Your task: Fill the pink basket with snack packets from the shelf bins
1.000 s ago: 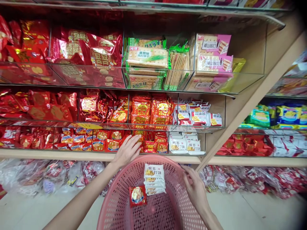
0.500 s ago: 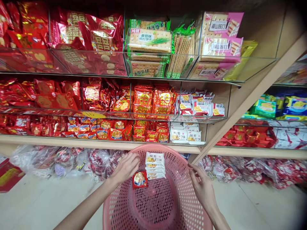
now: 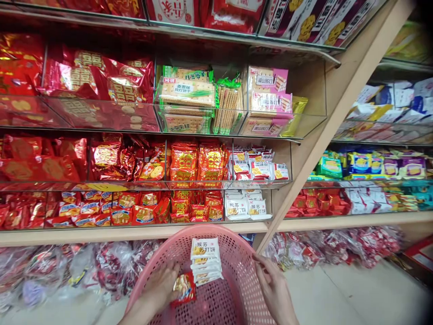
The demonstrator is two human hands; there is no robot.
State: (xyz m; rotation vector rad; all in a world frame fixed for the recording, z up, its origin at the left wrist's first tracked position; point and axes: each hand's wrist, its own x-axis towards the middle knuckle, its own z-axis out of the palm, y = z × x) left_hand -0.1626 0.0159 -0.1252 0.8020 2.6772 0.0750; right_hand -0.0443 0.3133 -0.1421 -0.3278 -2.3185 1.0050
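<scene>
A pink perforated plastic basket (image 3: 250,280) stands at the bottom centre, in front of the shelves. Inside it a stack of white soda cracker packets (image 3: 205,262) leans near the far wall. Beside the stack is a shiny red biscuit packet (image 3: 184,289), tilted and slightly blurred. My left hand (image 3: 160,286) reaches into the basket and has its thumb and fingers at the left edge of that red packet, apparently pinching it. On the basket's right rim, my right hand (image 3: 272,286) is closed, its fingertips curled over the edge.
Shelves with clear dividers hold red packets (image 3: 184,160), green-wrapped crackers (image 3: 187,95) and white cracker packets (image 3: 246,205). A slanting wooden upright (image 3: 314,135) separates another shelf section at right. Plastic-bagged goods (image 3: 115,266) lie under the bottom shelf, on the tiled floor (image 3: 338,298).
My view has tilted up and turned right, showing a higher shelf. My left hand has come down onto the red packet, which now sits tilted. My right hand stays on the basket rim.
</scene>
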